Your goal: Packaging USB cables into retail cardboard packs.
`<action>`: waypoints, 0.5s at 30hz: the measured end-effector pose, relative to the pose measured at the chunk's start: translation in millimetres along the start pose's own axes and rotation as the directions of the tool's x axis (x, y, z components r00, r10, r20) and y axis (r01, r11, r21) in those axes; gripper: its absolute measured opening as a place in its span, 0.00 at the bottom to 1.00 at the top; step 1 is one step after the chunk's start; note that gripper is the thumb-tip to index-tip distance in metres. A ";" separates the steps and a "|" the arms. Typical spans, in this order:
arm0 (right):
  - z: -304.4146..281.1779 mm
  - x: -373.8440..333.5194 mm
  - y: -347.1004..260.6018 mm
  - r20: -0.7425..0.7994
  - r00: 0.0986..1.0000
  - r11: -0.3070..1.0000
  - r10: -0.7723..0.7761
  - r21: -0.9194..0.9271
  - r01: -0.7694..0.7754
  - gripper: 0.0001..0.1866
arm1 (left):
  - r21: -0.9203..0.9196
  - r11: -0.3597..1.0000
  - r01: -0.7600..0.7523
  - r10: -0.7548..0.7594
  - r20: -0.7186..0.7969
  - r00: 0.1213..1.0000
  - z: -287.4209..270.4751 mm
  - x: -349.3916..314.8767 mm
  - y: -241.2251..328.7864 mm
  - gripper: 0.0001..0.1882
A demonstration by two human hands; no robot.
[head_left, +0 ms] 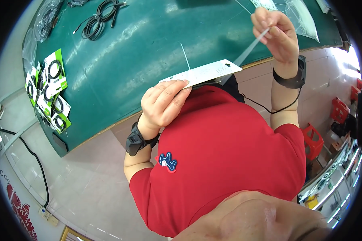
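Observation:
My left hand (165, 102) is closed on the left end of a white packaging card (213, 71), thumb and fingers gripping its near edge. The card is tilted near the table's front edge, with a dark hang hole at its right end. A thin white cable tie (185, 55) sticks up beyond the card's far side. Higher and to the right, my right hand (275, 36) pinches the upper end of a translucent whitish strip (248, 51). That strip slants down to the card's right end, and its outline is smeared. What lies under the card is mostly hidden.
Green-and-white carded black cables (52, 90) lie piled at the table's left. A coiled black cable (98, 22) rests at the back of the green table (128, 68). White cable ties in clear plastic (301, 20) lie at the far right. Red stools (313, 140) stand behind on the right.

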State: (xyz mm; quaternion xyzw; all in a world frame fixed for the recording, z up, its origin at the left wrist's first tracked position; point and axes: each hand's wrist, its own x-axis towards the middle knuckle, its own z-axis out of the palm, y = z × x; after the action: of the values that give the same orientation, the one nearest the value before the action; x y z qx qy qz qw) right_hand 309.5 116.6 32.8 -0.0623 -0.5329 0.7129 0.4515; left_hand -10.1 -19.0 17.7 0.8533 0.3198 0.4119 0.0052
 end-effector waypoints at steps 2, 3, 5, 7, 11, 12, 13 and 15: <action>10.7 7.5 7.1 -0.020 0.999 0.997 0.044 -0.055 -0.045 0.08 | 0.001 1.000 0.003 -0.003 0.020 1.000 -1.2 -3.1 2.5 0.11; 16.0 11.2 10.3 -0.039 0.996 0.989 0.083 -0.118 -0.087 0.08 | 0.002 1.000 -0.003 0.003 0.034 0.999 -2.4 -4.3 3.9 0.11; 29.7 20.0 14.0 -0.062 0.990 0.977 0.125 -0.169 -0.134 0.08 | 0.003 1.000 0.000 0.000 0.057 0.998 -3.1 -7.4 5.4 0.11; 47.6 33.4 9.9 -0.238 0.914 0.928 0.329 -0.096 -0.359 0.06 | -0.006 1.000 -0.010 0.010 0.049 0.999 -1.8 -9.4 4.4 0.11; 54.7 46.9 22.5 -0.336 0.820 0.832 0.463 -0.153 -0.533 0.05 | -0.005 1.000 -0.004 0.004 0.087 0.996 -5.8 -7.4 7.6 0.11; 55.0 49.3 26.5 -0.339 0.808 0.800 0.482 -0.206 -0.564 0.05 | 0.005 1.000 0.003 -0.004 0.108 0.994 -6.7 -7.7 8.9 0.11; 56.1 51.1 30.3 -0.338 0.806 0.799 0.485 -0.202 -0.566 0.05 | 0.006 1.000 0.007 -0.008 0.110 0.994 -6.9 -8.2 9.3 0.11; 58.2 53.2 37.7 -0.323 0.807 0.796 0.494 -0.205 -0.569 0.06 | 0.002 1.000 0.013 -0.013 0.114 0.993 -7.0 -9.1 10.0 0.10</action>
State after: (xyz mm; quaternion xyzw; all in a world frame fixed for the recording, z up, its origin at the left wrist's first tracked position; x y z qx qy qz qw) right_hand 223.5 112.5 47.6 -0.3669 -0.5305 0.7107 0.2809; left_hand -13.8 -33.7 18.7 0.8732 0.3249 0.3624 0.0257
